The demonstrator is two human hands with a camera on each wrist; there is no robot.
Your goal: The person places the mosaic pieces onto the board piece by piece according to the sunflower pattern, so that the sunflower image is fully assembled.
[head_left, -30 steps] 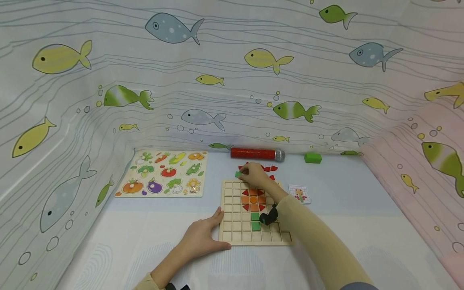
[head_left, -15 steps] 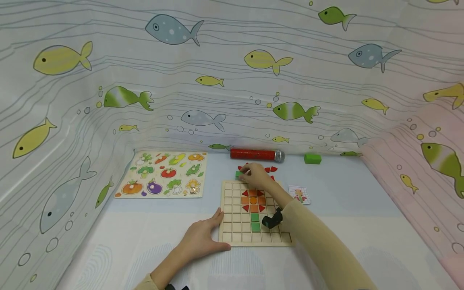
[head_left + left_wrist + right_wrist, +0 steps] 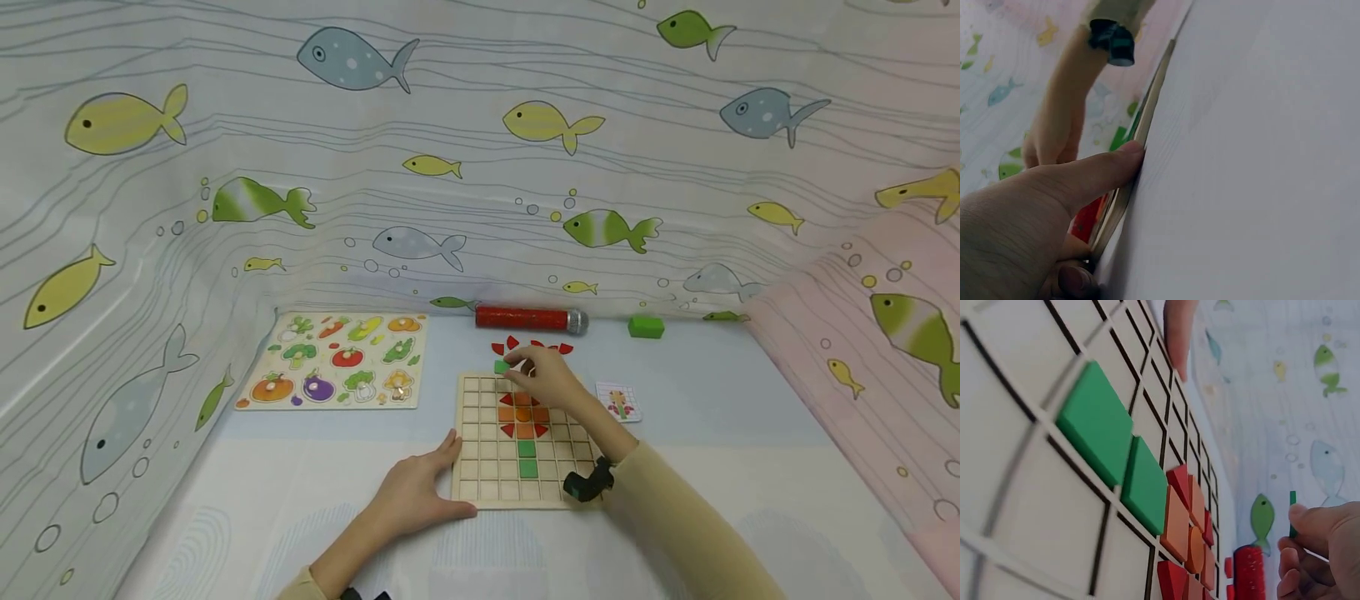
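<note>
A wooden grid board [image 3: 474, 467] lies flat on the table. Orange, red and green tiles sit in its cells, among them two green square tiles [image 3: 1094, 422] in one column. My left hand [image 3: 416, 492] holds the board's near left corner, thumb along the front edge and fingers at the left side; in the left wrist view the thumb lies over the edge. Above the board's far edge, my right hand [image 3: 551, 379] pinches a green square tile [image 3: 1292, 512] between thumb and fingertip, seen edge-on in the right wrist view.
Several loose red pieces [image 3: 512, 342] lie behind the board. A red microphone [image 3: 525, 318] and a green block [image 3: 647, 327] stand along the back wall. A pattern card [image 3: 619, 402] lies to the right. A vegetable puzzle board [image 3: 337, 358] lies to the left.
My right hand has drawn back slightly toward the right and nearer, bringing the green tile with it off its earlier spot. More red pieces show behind it. My left hand stays put.
</note>
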